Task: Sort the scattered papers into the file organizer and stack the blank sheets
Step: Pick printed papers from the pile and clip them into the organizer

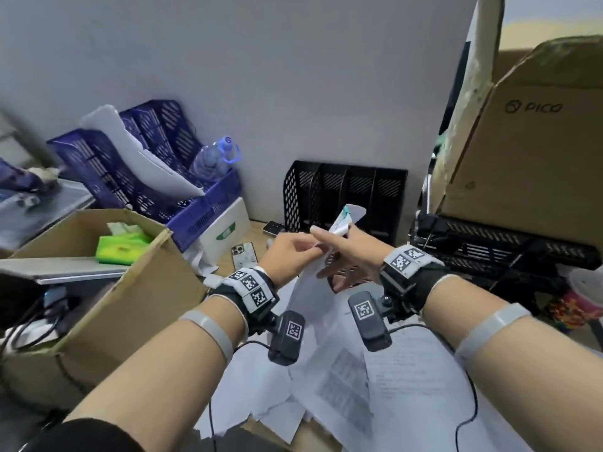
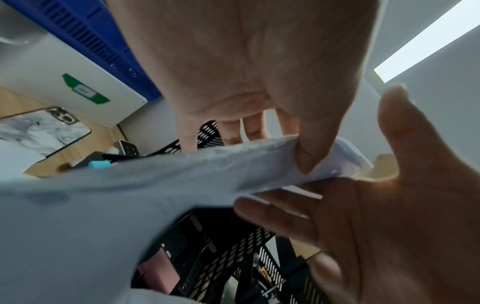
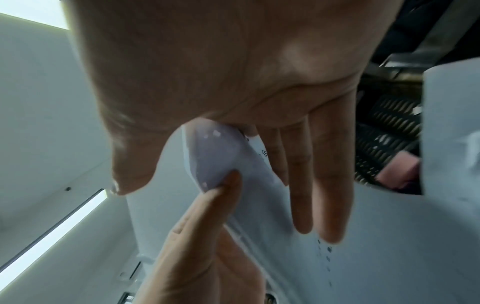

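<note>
A white printed sheet [image 1: 311, 293] hangs between both hands above the desk, and its curled top with teal print [image 1: 342, 220] rises behind the right hand. My left hand [image 1: 293, 249] pinches the sheet's upper edge between thumb and fingers [image 2: 309, 152]. My right hand [image 1: 349, 252] lies against the sheet with straight, spread fingers [image 3: 301, 195] and the thumb apart. The black mesh file organizer [image 1: 346, 194] stands upright against the wall just behind the hands, its slots showing no paper. Several printed and blank sheets [image 1: 375, 386] lie scattered on the desk below my wrists.
A blue organizer [image 1: 153, 171] at back left holds white sheets and a water bottle [image 1: 213, 161]. An open cardboard box [image 1: 107, 275] sits left, a large brown box [image 1: 528, 151] on a black mesh tray [image 1: 509, 249] right. Two phones [image 1: 243, 254] lie near a white box [image 1: 228, 230].
</note>
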`<state>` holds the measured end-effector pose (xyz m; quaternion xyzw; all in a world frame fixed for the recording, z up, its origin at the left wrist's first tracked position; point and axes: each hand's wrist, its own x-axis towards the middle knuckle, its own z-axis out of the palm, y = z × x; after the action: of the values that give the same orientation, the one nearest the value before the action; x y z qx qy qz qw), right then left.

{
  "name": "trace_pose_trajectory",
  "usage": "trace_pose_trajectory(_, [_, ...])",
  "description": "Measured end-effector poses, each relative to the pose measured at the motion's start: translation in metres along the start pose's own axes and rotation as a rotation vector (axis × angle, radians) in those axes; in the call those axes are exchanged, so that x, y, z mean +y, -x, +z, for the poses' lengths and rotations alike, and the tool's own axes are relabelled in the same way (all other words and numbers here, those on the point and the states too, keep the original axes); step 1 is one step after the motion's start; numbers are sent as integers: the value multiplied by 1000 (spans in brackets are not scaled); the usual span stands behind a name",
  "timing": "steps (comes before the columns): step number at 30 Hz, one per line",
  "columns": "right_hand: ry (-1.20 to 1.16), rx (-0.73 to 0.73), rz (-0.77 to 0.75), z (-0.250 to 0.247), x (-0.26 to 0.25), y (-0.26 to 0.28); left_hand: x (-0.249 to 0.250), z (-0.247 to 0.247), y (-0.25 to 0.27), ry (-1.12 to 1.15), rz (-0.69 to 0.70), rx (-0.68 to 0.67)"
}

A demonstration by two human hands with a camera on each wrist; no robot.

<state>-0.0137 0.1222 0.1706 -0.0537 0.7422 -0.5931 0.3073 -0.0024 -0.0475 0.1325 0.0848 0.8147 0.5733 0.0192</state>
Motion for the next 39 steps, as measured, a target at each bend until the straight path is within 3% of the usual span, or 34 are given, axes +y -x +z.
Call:
trace_pose_trajectory(4, [-47, 168, -89, 14, -30, -16, 1, -19, 4, -45, 54, 96])
trace_pose_trajectory(7, [45, 270, -131, 16, -46, -33, -6, -29, 10, -105, 61, 144])
trace_pose_trajectory(12, [89, 269, -149, 17, -72, -53, -43, -38, -1, -256, -169, 146])
trace_pose_trajectory(16, [125, 256, -155, 17, -89, -70, -75, -46, -20, -188, -135, 122])
trace_pose_trajectory(19, [199, 282, -162, 17, -97, -88, -93, -50, -35, -108, -211, 101])
trace_pose_trajectory(23, [268, 353, -150, 20, -98, -117, -116, -54, -61, -146, -290, 98])
trace_pose_trajectory(26, [291, 416, -118, 24, -84, -139, -126, -57, -80, -276, -317, 168])
trace_pose_trajectory(30, [357, 496, -48, 29, -57, -164, -144, -54, -104, -166, -345, 133])
trace_pose_trajectory(33, [332, 479, 36, 34, -37, -181, -145, -56, -106, -147, -371, 56])
trace_pose_trajectory(39, [225, 294, 132, 46, -21, -194, -164, -52, -111, -119, -431, 28])
